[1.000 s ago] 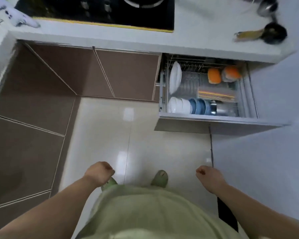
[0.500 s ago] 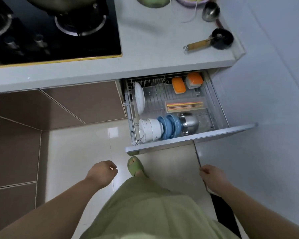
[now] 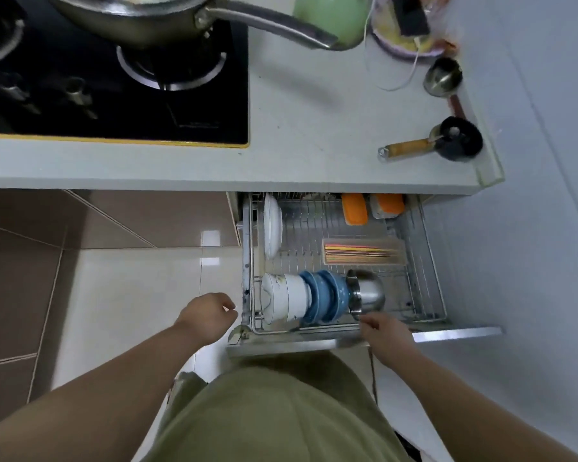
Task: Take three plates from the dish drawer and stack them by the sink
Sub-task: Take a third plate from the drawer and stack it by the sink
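The dish drawer (image 3: pixel 454 334) stands pulled out under the counter. White plates (image 3: pixel 272 225) stand on edge in its wire rack at the back left. A row of white bowls (image 3: pixel 286 301), blue bowls (image 3: pixel 327 300) and a steel bowl (image 3: pixel 367 295) lies along the front. My left hand (image 3: pixel 207 315) hovers just left of the drawer's front corner, fingers loosely curled, holding nothing. My right hand (image 3: pixel 386 335) rests at the drawer's front edge below the steel bowl, fingers curled; whether it touches anything is unclear. No sink is in view.
A black hob (image 3: pixel 114 95) with a long-handled pan (image 3: pixel 167 18) sits on the grey counter (image 3: pixel 314 128). A wooden-handled brush (image 3: pixel 447 145), a steel cup (image 3: pixel 442 76) and a green jug (image 3: pixel 334 15) stand at its right. Chopsticks (image 3: pixel 361 255) and orange items (image 3: pixel 354 208) lie in the drawer. A wall is on the right.
I have stepped close to the drawer; the view now looks straight down into it. Both hands have risen from hanging beside my legs to the drawer's front edge.
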